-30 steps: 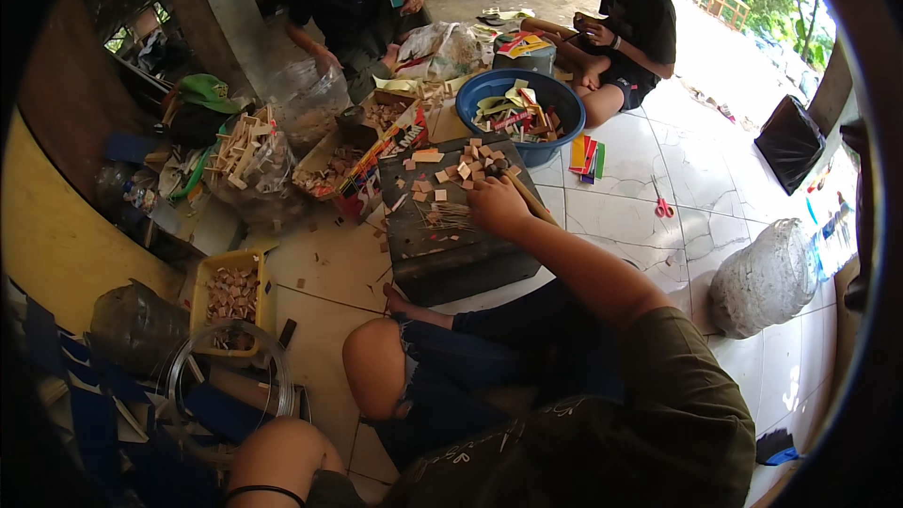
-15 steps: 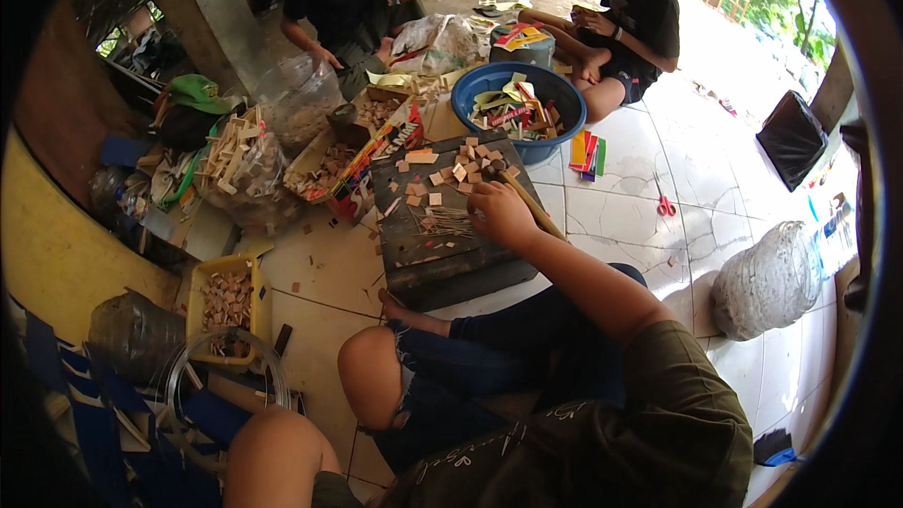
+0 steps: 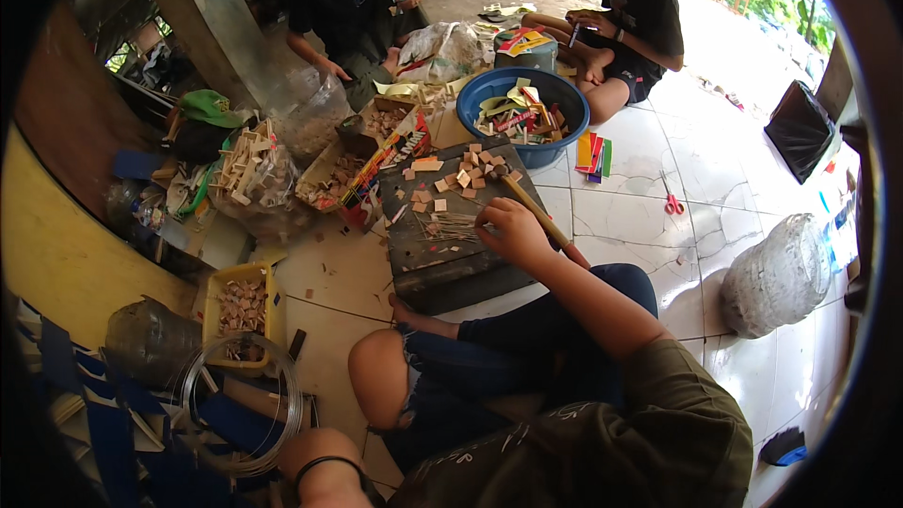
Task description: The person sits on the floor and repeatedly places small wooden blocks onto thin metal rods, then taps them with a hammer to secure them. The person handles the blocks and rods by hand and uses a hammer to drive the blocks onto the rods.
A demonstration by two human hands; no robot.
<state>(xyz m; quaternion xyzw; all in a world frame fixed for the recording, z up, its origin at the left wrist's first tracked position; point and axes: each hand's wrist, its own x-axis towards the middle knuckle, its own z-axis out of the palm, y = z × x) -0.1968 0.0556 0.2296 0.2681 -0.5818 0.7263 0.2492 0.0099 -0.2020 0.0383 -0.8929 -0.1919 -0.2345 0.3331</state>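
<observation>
My right hand (image 3: 517, 233) is over the right side of a dark block (image 3: 428, 296), its fingertips bent together beside a pile of thin pale sticks (image 3: 450, 226). Whatever lies between them is too small to make out. A hammer (image 3: 533, 207) with a wooden handle lies slanted past this hand, its dark head by several small wooden squares (image 3: 467, 179). At the lower edge a bare rounded limb with a black band (image 3: 329, 460) shows, apparently my left arm; no fingers of that hand can be seen.
A blue basin (image 3: 522, 113) holds coloured strips. Left are an open carton (image 3: 362, 188) and a yellow tub (image 3: 275, 306) of wooden pieces, plus a wire coil (image 3: 190, 395). Red scissors (image 3: 673, 205) lie on the tiles. Two people (image 3: 343, 5) (image 3: 649, 23) sit beyond.
My right hand has drawn slightly nearer to me, and more of the hammer handle shows. A black band has come into view at the lower edge. The whole view has shifted a little.
</observation>
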